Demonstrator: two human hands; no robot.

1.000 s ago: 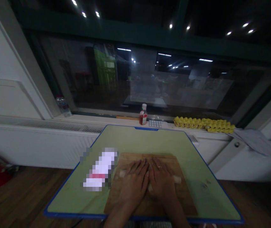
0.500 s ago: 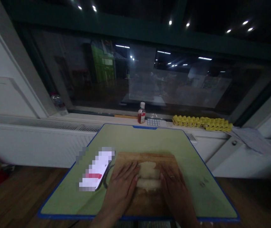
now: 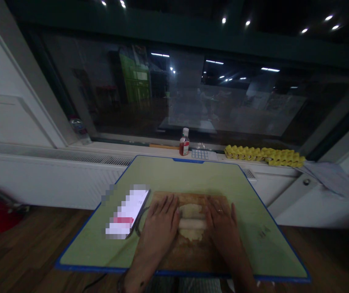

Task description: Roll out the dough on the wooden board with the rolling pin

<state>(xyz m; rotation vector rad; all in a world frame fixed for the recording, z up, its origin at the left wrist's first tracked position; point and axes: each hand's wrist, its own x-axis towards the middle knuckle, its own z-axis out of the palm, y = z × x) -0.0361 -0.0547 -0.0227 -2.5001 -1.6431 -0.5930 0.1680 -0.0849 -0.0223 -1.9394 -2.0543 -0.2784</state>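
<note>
A pale rolling pin (image 3: 192, 224) lies crosswise over a flattened sheet of dough (image 3: 192, 235) on a wooden board (image 3: 189, 260). The dough shows on both the far and near sides of the pin. My left hand (image 3: 162, 221) rests flat over the pin's left end, fingers stretched forward. Over the right end lies my right hand (image 3: 223, 221), palm down with its fingers extended and a ring on one of them. Both palms hide the ends of the pin.
The board rests on a green table (image 3: 217, 175) with a blue edge. A lit phone (image 3: 131, 209) with a cable beside it lies to the left. On the windowsill stand a small bottle (image 3: 184, 142) and yellow egg cartons (image 3: 264, 156).
The rolling pin and both hands have moved forward, away from me, so more dough shows on the near side. The camera view has shifted slightly.
</note>
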